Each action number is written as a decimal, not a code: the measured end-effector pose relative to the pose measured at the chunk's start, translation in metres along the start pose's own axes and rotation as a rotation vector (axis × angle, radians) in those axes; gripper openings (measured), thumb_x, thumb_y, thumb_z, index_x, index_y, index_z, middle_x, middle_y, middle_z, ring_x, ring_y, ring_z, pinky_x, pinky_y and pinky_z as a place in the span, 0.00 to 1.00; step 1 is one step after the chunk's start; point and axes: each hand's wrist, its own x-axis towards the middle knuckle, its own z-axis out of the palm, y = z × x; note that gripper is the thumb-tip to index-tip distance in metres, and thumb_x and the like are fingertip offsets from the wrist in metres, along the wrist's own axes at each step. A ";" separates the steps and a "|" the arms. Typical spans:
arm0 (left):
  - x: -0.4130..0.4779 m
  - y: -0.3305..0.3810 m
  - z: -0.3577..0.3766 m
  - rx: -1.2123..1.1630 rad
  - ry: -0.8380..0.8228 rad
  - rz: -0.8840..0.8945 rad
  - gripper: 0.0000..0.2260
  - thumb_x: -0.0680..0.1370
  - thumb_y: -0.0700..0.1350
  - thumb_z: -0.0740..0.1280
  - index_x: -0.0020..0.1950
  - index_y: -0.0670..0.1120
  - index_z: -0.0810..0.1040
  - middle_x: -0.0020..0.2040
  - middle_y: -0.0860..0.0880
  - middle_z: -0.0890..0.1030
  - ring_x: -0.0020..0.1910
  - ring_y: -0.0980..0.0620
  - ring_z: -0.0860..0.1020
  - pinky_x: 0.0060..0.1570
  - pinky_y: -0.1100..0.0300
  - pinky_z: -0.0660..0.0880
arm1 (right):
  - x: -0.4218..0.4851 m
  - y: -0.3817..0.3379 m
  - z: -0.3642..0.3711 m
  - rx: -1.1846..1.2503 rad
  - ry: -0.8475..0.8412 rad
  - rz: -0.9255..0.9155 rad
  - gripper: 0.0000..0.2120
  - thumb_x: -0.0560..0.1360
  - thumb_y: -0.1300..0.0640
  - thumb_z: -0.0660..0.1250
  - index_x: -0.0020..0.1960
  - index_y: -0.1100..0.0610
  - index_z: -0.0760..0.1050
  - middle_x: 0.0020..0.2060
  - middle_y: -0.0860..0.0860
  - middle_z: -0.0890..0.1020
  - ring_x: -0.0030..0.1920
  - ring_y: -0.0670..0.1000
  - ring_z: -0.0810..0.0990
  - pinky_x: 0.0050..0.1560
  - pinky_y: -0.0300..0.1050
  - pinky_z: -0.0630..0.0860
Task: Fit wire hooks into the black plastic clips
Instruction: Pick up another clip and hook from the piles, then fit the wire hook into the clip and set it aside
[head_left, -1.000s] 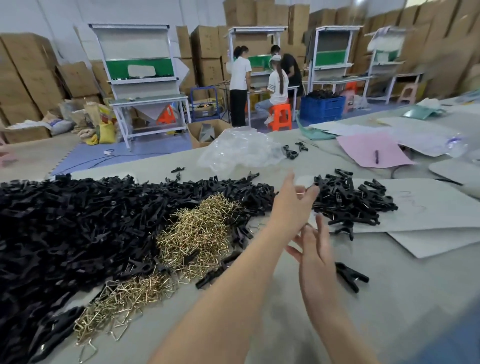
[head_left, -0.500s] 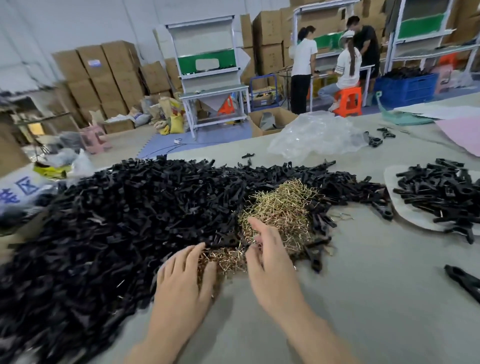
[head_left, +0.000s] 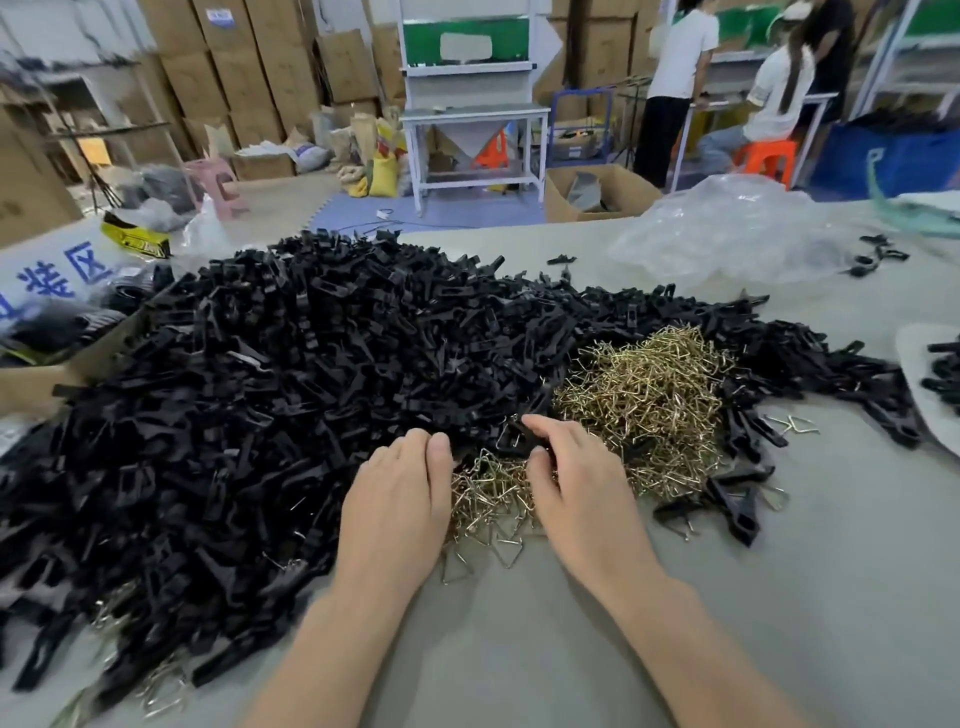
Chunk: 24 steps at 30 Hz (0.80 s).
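A large heap of black plastic clips (head_left: 291, 374) covers the left and middle of the grey table (head_left: 805, 597). A mound of brass-coloured wire hooks (head_left: 649, 395) lies against its right side, and more hooks (head_left: 488, 499) spread between my hands. My left hand (head_left: 395, 499) lies palm down, its fingers together and touching the near edge of the clip heap. My right hand (head_left: 576, 488) is just beside it, index finger and thumb pinching a black clip (head_left: 519, 441) at the border of clips and hooks.
A crumpled clear plastic bag (head_left: 737, 234) lies at the back right. A white sheet with more clips (head_left: 922, 384) is at the right edge. An open cardboard box (head_left: 31, 384) stands at the left. People (head_left: 675, 78) work at benches far behind.
Both hands came down from in front of the right-hand clip pile to the near edge of the heap. My right hand's index finger and thumb have closed on a black clip.
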 end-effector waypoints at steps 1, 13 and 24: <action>0.000 0.000 -0.001 -0.153 0.043 -0.036 0.17 0.83 0.57 0.46 0.42 0.53 0.68 0.35 0.55 0.75 0.36 0.55 0.73 0.38 0.59 0.67 | 0.000 -0.001 -0.001 0.017 0.014 -0.001 0.18 0.84 0.56 0.57 0.72 0.51 0.72 0.63 0.45 0.78 0.63 0.45 0.74 0.69 0.45 0.67; 0.012 0.000 -0.012 -0.872 0.168 -0.335 0.17 0.84 0.57 0.52 0.53 0.54 0.80 0.48 0.52 0.83 0.51 0.56 0.81 0.54 0.59 0.75 | -0.006 -0.011 -0.004 0.169 0.065 -0.060 0.17 0.81 0.62 0.59 0.68 0.52 0.75 0.56 0.42 0.79 0.59 0.41 0.72 0.65 0.40 0.69; 0.011 -0.035 -0.018 0.483 0.040 -0.093 0.21 0.78 0.51 0.71 0.67 0.42 0.77 0.62 0.37 0.78 0.62 0.36 0.75 0.58 0.41 0.70 | -0.007 -0.009 -0.004 0.182 0.063 -0.037 0.17 0.81 0.61 0.58 0.67 0.51 0.76 0.56 0.41 0.78 0.58 0.40 0.72 0.64 0.38 0.69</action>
